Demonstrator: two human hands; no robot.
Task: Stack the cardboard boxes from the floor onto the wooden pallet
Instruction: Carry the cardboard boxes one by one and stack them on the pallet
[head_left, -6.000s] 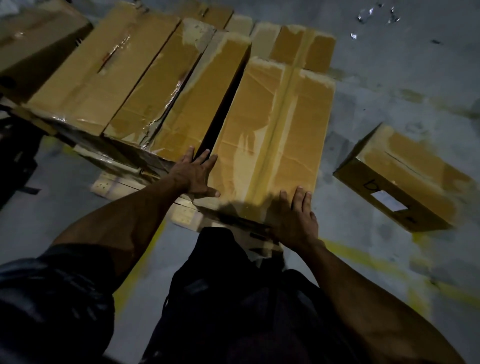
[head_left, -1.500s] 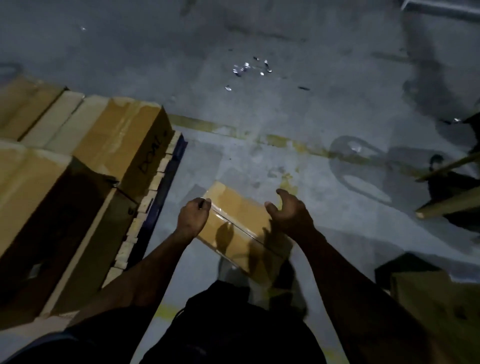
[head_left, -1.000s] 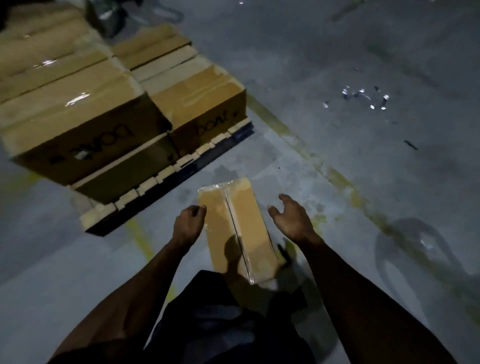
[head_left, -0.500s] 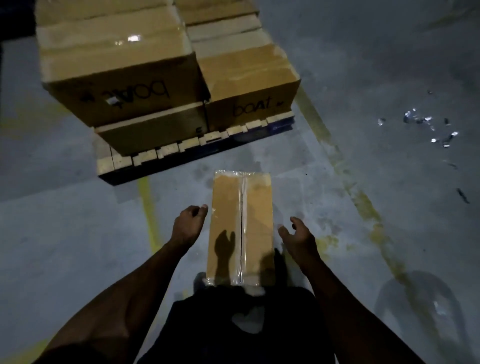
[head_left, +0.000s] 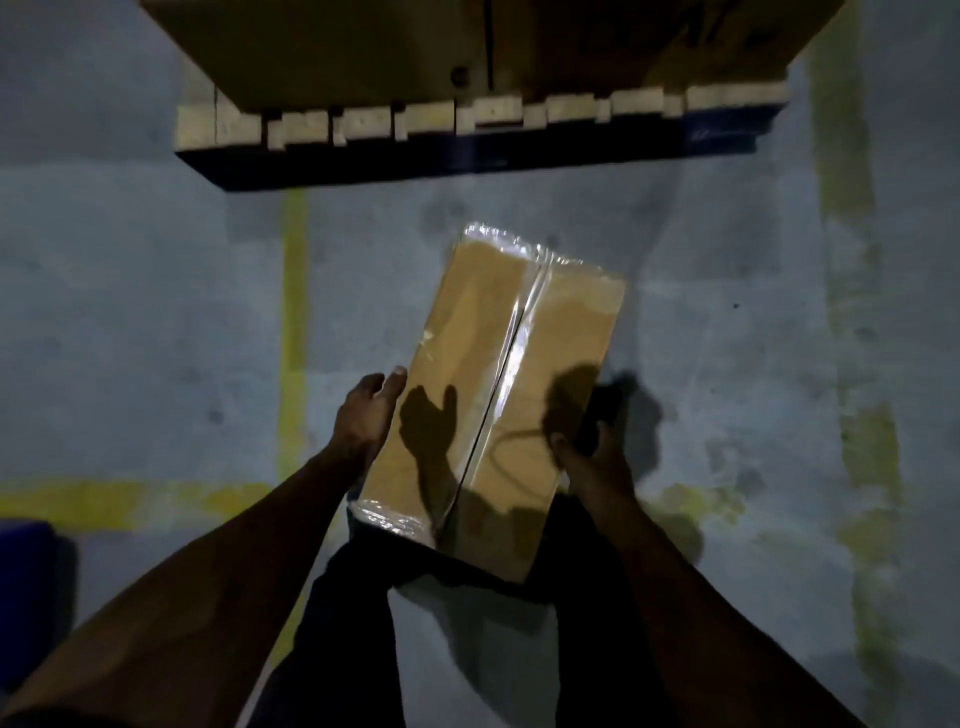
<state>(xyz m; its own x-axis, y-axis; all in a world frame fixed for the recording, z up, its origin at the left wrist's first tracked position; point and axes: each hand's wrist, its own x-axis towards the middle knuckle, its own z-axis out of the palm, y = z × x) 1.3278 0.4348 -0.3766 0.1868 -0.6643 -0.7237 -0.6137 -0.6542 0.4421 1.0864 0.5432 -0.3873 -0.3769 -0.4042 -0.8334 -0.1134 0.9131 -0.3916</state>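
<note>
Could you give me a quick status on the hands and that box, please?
Left hand open against the box; right hand at its other side, grip unclear. Box short of pallet. Path clear.

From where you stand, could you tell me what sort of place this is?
Most likely a warehouse or loading area: a concrete floor with painted yellow lines, a wooden pallet loaded with cartons, and a taped cardboard box between the person's hands.

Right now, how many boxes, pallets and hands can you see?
Boxes: 3, one held box and two boxes on the pallet, cut off by the top edge so there may be more.
Pallets: 1
Hands: 2, left hand and right hand
Total: 6
</note>
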